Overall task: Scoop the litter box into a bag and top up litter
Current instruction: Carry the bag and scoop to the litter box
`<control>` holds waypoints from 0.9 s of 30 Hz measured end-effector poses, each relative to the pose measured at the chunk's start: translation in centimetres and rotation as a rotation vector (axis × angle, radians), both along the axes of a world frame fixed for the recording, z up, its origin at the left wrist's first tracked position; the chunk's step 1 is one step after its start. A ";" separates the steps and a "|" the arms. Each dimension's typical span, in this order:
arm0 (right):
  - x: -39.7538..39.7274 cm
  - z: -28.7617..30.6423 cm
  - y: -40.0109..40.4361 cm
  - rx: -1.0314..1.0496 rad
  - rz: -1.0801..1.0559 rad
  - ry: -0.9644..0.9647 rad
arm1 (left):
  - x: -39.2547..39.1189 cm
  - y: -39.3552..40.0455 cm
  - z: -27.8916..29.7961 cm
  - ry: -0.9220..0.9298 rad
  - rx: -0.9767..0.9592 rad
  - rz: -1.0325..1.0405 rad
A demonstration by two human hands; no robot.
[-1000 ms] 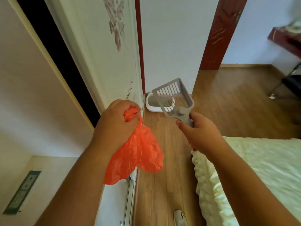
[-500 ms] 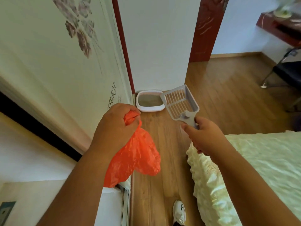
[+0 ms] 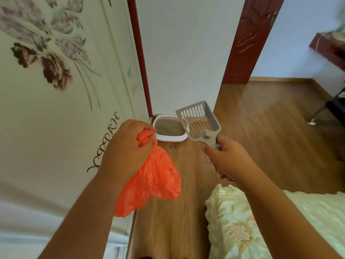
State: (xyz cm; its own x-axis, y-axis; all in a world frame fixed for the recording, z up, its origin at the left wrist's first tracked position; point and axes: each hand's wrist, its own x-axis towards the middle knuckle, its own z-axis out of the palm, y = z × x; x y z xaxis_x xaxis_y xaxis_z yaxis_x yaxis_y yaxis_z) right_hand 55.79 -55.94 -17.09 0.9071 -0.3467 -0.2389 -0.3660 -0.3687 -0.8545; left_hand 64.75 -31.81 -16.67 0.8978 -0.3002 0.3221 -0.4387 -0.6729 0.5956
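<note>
Head view, forward-down, seemingly close above hands [image 3: 130,146]

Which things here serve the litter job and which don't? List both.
For the job:
orange plastic bag, gripped by the left hand
grey slotted litter scoop, held by the right hand
white litter box, on the floor by the wall

Just there:
bed cover
red door frame
flowered wardrobe door
chair

Scoop [image 3: 198,122] handle vanishes inside the right hand [image 3: 226,159]; the scoop covers the litter box's [image 3: 169,130] right side. Bed [image 3: 261,227] runs off-frame; the top-right corner is blurred.
</note>
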 end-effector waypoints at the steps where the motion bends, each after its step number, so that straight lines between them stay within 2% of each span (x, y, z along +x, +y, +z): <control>1: 0.9 -0.2 -0.5 -0.009 0.001 0.006 | 1.0 -0.6 -0.2 0.003 -0.003 -0.004; 12: 12.2 -3.2 -3.6 -0.076 -0.053 0.103 | 16.1 -5.9 -4.4 0.091 -0.059 -0.079; 20: 24.8 -4.0 -4.6 -0.089 -0.127 0.147 | 31.2 -9.7 -5.9 0.123 -0.012 -0.172; 27: 33.0 -5.0 -5.5 -0.038 -0.147 0.163 | 39.4 -11.6 -7.0 0.150 0.036 -0.212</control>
State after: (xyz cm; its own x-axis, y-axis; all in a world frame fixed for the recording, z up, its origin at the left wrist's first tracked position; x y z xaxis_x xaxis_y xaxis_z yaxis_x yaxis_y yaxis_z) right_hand 88.80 -61.45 -22.11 0.7965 -0.4839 -0.3624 -0.5504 -0.3322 -0.7660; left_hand 104.13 -43.45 -23.62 0.8506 -0.4956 0.1755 -0.4805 -0.5975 0.6419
